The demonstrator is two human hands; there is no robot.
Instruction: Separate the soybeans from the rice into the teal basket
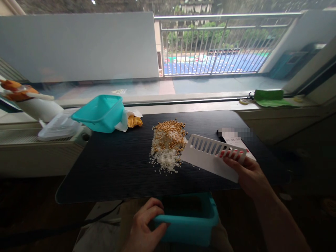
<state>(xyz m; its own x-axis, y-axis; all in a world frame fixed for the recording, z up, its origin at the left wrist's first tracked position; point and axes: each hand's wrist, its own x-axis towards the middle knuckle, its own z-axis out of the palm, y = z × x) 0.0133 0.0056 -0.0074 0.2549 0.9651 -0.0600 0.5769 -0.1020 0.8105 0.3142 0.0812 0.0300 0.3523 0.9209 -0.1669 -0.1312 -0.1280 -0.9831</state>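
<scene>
My left hand grips the rim of a turquoise plastic bin, which sits below the table's front edge. Its inside is dark, and I cannot make out what it holds. In my right hand is a flat white plastic divider with a row of slots along its upper edge. The divider is tilted just above the tabletop, its left end beside a heap of soybeans and white rice. The beans lie mostly at the back and top of the heap, the rice mostly toward the front.
The dark table stands against a window sill. A second turquoise bin is at its back left, beside a crumpled yellow cloth. A phone lies at the right. A green cloth rests on the sill.
</scene>
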